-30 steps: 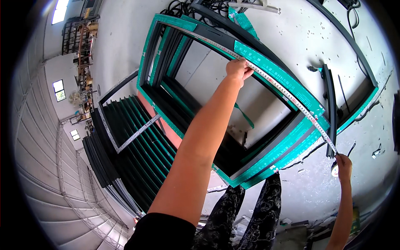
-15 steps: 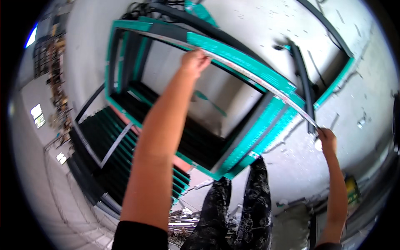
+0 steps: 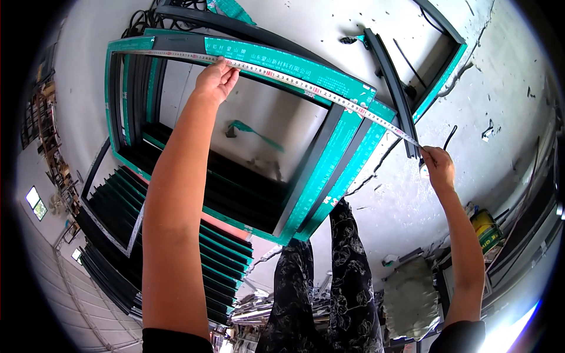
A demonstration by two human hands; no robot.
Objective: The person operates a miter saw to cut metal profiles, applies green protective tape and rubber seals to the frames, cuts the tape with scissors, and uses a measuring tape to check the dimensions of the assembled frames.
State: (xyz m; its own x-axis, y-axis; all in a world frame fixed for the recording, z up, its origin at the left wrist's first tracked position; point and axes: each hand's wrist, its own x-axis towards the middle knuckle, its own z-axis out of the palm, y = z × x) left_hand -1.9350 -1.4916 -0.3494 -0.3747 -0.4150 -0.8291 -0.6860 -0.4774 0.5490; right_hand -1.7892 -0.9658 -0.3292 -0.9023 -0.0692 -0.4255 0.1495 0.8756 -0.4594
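Note:
A pale measuring tape (image 3: pixel 276 75) stretches along the top bar of a dark frame with green film (image 3: pixel 347 87), running past its right corner. My left hand (image 3: pixel 216 81) has thumb and fingers pinched on the tape, against the bar near its middle. Off the frame's right corner, my right hand (image 3: pixel 438 167) is closed on the tape's right end and holds it taut. Whether a tape case is inside that hand cannot be made out. More similar frames are stacked behind and under the top one.
Black bars with green edges (image 3: pixel 220 259) lie stacked at lower left. A loose dark bar (image 3: pixel 388 88) and another frame's corner (image 3: pixel 459 50) lie beyond the right side. Black cables (image 3: pixel 141 20) sit at the far left. A grey sack (image 3: pixel 412 297) stands lower right.
The whole view has shifted, so the frame and both hands appear farther left and higher. Both hands keep their grip on the tape, with little change along the frame.

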